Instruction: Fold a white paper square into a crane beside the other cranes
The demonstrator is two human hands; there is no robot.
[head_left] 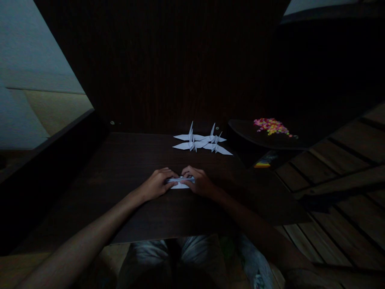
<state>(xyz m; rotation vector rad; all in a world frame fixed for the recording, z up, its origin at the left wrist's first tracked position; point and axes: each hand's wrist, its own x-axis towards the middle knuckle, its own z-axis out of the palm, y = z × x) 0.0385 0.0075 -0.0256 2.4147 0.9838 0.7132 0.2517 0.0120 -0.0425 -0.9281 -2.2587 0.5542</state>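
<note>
A small piece of folded white paper (pixel 180 185) lies on the dark wooden desk (pixel 126 216), near its middle. My left hand (pixel 159 182) grips the paper's left end, thumb in front and fingers behind. At the right end, my right hand (pixel 200 182) pinches it with curled fingers and the thumb on the near side. Both hands partly cover the paper. Behind them stand several white origami cranes (pixel 192 144), grouped close together with wings spread and overlapping.
A rounded side shelf (pixel 240 130) on the right bears a heap of small colourful pieces (pixel 272 126). Beneath it shows a yellow and orange item (pixel 262 165). A tall dark back panel (pixel 165 60) rises behind the cranes, and a low side board (pixel 48 164) borders the left.
</note>
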